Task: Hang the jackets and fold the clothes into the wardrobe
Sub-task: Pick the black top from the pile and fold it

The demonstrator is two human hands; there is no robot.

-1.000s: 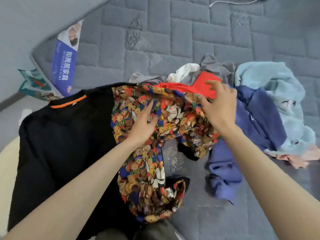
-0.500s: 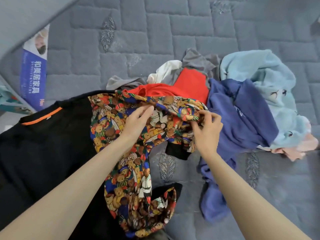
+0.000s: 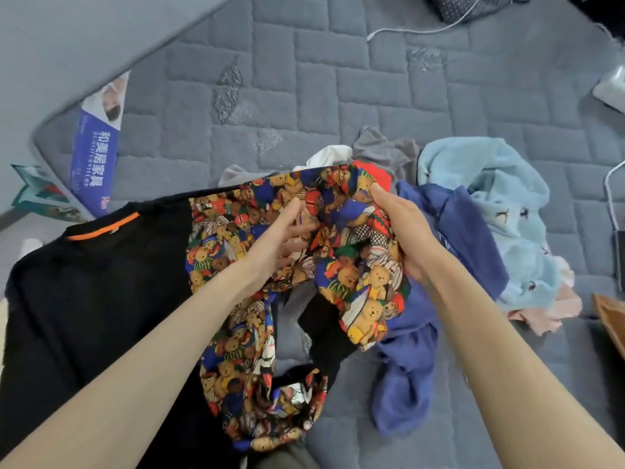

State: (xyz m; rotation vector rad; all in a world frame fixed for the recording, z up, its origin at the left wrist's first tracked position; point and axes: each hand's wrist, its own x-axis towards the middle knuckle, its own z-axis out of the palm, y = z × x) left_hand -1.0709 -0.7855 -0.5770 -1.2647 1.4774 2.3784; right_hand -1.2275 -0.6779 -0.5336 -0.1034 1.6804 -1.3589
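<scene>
On the grey quilted bed lies a heap of clothes, and two bare arms reach down to it from the bottom of the view. The bed top is stitched in squares, and some spots look scuffed and worn. A blue and white label with writing sits at the bed's left edge. Past that edge there is a plain grey surface; I cannot tell if it is a wall or a board. A thin white cable runs across the bed at the top. The bear-print cloth, full of little teddy bears, is in the middle of the view, partly lifted off the bed. The right hand grips a bunch of it, with the thumb on top and the fingers curled under. The left hand is relaxed, with its fingers lying straight on the same cloth. A black jacket with an orange strip at the collar is spread out on the left, touching the bear-print cloth. A dark blue top lies just to the right, under the right hand. A fluffy light blue top lies farther right, with a pink cloth peeking out below it. Behind the hands, bits of red cloth, white cloth and grey cloth stick out of the heap.
</scene>
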